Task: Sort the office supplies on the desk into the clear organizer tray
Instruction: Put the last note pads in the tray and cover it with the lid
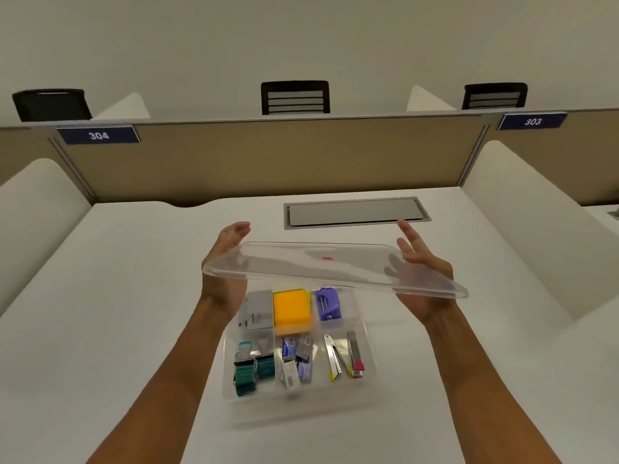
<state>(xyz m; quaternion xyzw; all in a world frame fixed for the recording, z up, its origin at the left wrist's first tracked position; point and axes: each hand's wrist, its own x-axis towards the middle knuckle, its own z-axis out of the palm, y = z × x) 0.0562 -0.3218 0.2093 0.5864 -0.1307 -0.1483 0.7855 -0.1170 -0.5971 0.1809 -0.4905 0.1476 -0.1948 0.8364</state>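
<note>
Hands (223,262) flat against lid (321,266) ends

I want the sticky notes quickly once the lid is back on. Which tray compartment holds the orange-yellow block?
The middle compartment of the far row: the orange-yellow block sits there, between the grey box and the purple item.

Both hands hold a clear lid (335,267) level in the air above the clear organizer tray (366,333), the left hand (223,262) at its left edge, the right hand (423,272) at its right. The tray sits on the white tabletop (134,279). Its compartments hold a yellow sticky-note pad (290,311), a purple stapler (327,304), green binder clips (254,370), staple boxes (296,360) and nail clippers (345,356).
</note>
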